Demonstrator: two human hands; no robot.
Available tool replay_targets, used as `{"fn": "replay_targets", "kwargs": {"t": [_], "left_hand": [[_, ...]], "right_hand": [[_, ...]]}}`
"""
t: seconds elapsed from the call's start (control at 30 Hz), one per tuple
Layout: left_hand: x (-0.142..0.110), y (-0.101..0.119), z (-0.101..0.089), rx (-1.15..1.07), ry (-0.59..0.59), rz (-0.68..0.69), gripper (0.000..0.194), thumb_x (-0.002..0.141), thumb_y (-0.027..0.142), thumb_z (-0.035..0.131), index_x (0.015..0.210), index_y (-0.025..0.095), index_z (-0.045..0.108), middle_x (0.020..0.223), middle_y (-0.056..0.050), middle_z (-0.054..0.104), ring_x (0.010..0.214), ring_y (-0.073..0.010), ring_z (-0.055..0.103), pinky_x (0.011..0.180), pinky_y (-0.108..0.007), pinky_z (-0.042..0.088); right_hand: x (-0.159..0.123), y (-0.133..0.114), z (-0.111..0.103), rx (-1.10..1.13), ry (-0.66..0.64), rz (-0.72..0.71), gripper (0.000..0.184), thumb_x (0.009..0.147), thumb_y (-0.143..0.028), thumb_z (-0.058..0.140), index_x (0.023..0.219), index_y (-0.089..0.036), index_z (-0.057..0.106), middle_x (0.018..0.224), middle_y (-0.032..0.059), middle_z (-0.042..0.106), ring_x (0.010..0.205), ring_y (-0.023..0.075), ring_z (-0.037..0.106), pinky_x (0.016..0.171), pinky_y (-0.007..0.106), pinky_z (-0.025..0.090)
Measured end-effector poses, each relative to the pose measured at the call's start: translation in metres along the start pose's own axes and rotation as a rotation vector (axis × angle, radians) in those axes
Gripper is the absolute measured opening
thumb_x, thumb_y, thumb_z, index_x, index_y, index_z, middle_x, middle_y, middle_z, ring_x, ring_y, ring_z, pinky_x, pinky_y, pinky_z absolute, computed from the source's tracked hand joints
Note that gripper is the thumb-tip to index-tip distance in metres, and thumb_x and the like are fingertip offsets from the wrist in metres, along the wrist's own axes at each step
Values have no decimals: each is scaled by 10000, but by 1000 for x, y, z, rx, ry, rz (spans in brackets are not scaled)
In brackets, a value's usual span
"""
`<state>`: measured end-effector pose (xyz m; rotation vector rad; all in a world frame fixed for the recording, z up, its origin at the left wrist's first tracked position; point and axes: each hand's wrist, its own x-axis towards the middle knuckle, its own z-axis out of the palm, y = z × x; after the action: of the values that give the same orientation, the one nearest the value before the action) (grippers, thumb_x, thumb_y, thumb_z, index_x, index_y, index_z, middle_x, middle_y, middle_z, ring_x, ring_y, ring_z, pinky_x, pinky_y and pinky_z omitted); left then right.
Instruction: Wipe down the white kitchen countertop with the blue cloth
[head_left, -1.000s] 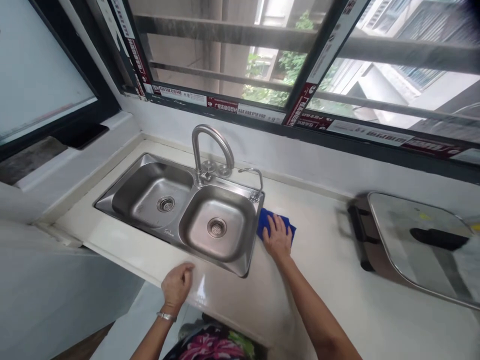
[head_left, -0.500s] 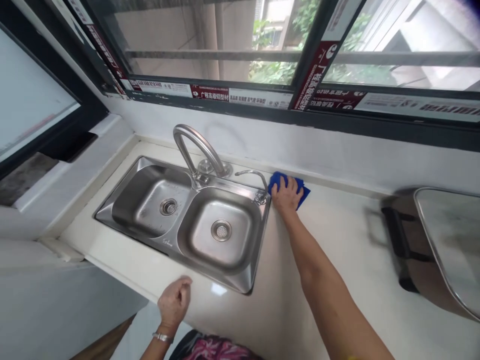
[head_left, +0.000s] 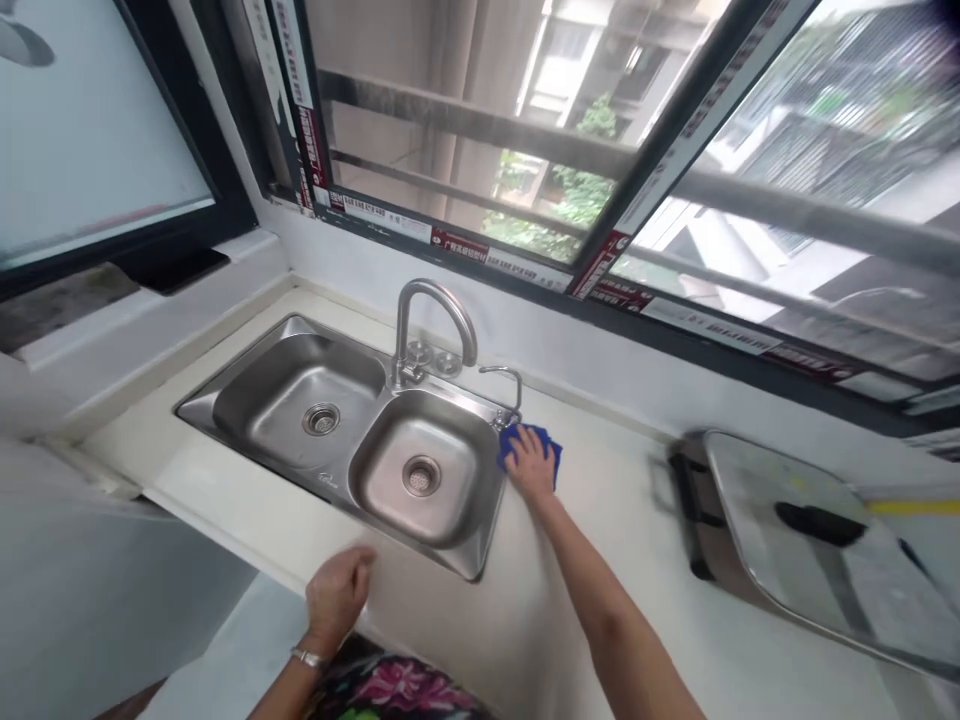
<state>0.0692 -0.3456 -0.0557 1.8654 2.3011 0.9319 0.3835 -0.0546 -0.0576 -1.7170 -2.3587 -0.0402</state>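
Note:
My right hand (head_left: 534, 468) presses a blue cloth (head_left: 555, 462) onto the pale countertop and the right rim of the double-bowl steel sink (head_left: 341, 490). Its fingers are spread over the cloth and hold it, just in front of the small curved tap (head_left: 517, 385). My left hand (head_left: 336, 595), with a metal watch band at the wrist, is curled closed near the counter's front edge. Nothing shows in it. A large arched faucet (head_left: 403, 325) stands behind the two bowls. Each bowl has a round drain, and no dishes lie in them.
At the right, a brown electric pan (head_left: 724, 560) with a glass lid and black handles sits on the countertop (head_left: 600, 510). A low white wall (head_left: 540, 335) and a dark-framed window (head_left: 510, 265) run along the back. A flat dark object (head_left: 187, 272) lies on the left ledge.
My right hand has slid the cloth toward me, from behind the sink's corner to its right rim. The view has turned right, showing more of the pan. My left hand stays closed.

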Motion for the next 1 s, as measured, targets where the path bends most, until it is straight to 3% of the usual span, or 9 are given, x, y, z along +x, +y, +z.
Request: {"fn": "replay_targets", "kwargs": {"t": [0.23, 0.37, 0.47, 0.57, 0.8, 1.0], "left_hand": [[-2, -9, 3, -61, 67, 127, 287, 931, 230, 446, 885, 230, 729, 849, 4, 783, 750, -172, 733, 724, -284, 573], [-4, -9, 3, -80, 72, 143, 283, 927, 219, 449, 884, 230, 728, 863, -1, 784, 772, -174, 734, 740, -290, 577], [-5, -9, 3, -73, 73, 143, 283, 926, 215, 450, 883, 228, 730, 864, -1, 785, 778, -174, 736, 737, -290, 579], [-5, -8, 2, -65, 67, 149, 284, 927, 207, 449, 893, 226, 731, 860, -1, 784, 776, -168, 735, 744, -286, 580], [-1, -2, -5, -54, 63, 145, 277, 936, 184, 452, 876, 230, 719, 818, 4, 772, 740, -157, 722, 732, -280, 572], [2, 2, -10, -75, 32, 148, 236, 934, 156, 484, 887, 220, 706, 840, 1, 769, 767, -154, 721, 743, -281, 564]], "right_hand": [[-75, -28, -8, 17, -1, -169, 345, 931, -310, 448, 1205, -247, 647, 1410, 59, 598, 1407, 252, 413, 1172, 518, 206], [-91, -30, -13, 16, -25, -230, 342, 927, -318, 464, 1212, -246, 638, 1426, 76, 583, 1408, 260, 414, 1146, 493, 233], [-76, -26, -15, 18, -30, -212, 342, 934, -320, 442, 1207, -241, 632, 1426, 77, 584, 1401, 254, 420, 1126, 496, 245], [-44, -17, -13, -9, -32, -165, 351, 941, -322, 417, 1204, -231, 631, 1424, 81, 587, 1400, 248, 418, 1116, 502, 253], [29, 15, 8, -43, 37, -86, 373, 915, -325, 417, 1209, -219, 622, 1463, 90, 550, 1398, 261, 405, 1137, 536, 231], [57, 38, 18, 10, 15, -126, 346, 903, -329, 417, 1156, -239, 636, 1445, 85, 564, 1390, 254, 415, 1147, 544, 216]]}}
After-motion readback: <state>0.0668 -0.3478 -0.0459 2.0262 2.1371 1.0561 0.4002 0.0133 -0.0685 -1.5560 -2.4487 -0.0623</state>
